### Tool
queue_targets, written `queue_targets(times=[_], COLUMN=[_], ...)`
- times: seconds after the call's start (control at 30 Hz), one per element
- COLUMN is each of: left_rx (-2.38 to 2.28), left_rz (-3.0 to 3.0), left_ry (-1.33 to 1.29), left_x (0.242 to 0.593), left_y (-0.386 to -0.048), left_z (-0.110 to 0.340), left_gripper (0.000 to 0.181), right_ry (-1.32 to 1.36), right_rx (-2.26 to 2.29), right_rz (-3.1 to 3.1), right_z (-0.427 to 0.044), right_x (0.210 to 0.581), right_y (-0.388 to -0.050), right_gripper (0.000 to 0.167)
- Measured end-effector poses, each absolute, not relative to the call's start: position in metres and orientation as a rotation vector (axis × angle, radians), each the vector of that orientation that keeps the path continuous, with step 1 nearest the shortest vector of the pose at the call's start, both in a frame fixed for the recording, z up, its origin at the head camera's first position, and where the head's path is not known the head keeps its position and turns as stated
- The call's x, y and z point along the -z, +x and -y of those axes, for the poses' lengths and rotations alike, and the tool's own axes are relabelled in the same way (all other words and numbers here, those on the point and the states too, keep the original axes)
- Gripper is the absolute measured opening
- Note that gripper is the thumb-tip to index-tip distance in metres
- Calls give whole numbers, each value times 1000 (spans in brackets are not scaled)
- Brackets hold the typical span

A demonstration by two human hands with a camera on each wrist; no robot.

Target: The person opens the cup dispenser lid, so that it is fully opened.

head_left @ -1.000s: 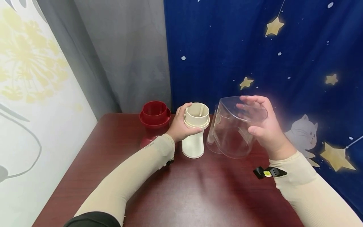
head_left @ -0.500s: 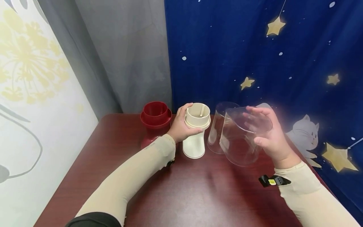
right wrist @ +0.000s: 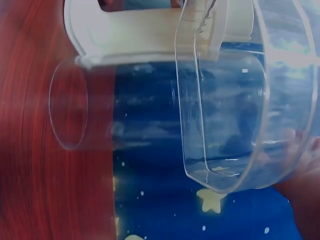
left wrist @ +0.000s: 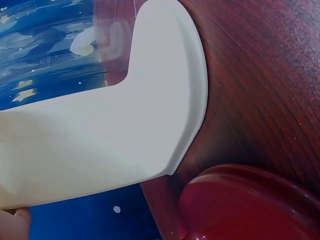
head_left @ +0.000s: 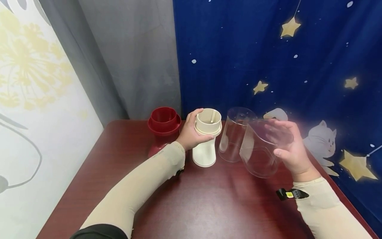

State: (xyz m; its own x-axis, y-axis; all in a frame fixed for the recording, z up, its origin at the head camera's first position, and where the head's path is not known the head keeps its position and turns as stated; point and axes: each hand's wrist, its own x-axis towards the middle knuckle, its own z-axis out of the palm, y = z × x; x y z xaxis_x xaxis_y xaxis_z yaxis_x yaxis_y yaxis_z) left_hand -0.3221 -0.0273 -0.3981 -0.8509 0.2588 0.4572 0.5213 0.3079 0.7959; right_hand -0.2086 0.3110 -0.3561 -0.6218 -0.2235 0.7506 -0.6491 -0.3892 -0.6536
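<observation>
My left hand grips a cream plastic stand below its round, open collar. The stand is upright, its wide foot on the table. In the left wrist view the stand's foot fills the middle. My right hand holds a clear plastic container near its upper rim, thumb on the near side, fingers seen through the wall. That container tilts, open end towards the hand; in the right wrist view the container has one flattened side. Between it and the stand, a clear cylinder stands upright.
A matching red stand is just left of the left hand, partly hidden by it. The dark red table ends at the back against a blue star curtain and a grey curtain. A patterned white wall borders the left.
My right hand has moved the clear container right and nearer to me, away from the clear cylinder, which shows more fully now. The left hand and cream stand have stayed in place.
</observation>
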Motion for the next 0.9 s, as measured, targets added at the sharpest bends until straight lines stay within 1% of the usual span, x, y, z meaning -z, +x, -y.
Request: queue_targets(times=[0.23,0.7,0.9], left_rx=[1561,1579,1574], left_rz=[2334,2331,2329], left_ry=[-710,-697,-702], left_x=[399,400,400], left_y=[-324,-322,-323], left_z=[28,27,26], left_gripper=[111,110,109], right_ry=[1094,940,742], right_rx=[-2053,-2023,-1971], right_rz=[1556,1608,1678], right_z=[-320,-342,-350], right_x=[367,388,396], right_y=[-209,-220,-224], right_gripper=[75,70,68])
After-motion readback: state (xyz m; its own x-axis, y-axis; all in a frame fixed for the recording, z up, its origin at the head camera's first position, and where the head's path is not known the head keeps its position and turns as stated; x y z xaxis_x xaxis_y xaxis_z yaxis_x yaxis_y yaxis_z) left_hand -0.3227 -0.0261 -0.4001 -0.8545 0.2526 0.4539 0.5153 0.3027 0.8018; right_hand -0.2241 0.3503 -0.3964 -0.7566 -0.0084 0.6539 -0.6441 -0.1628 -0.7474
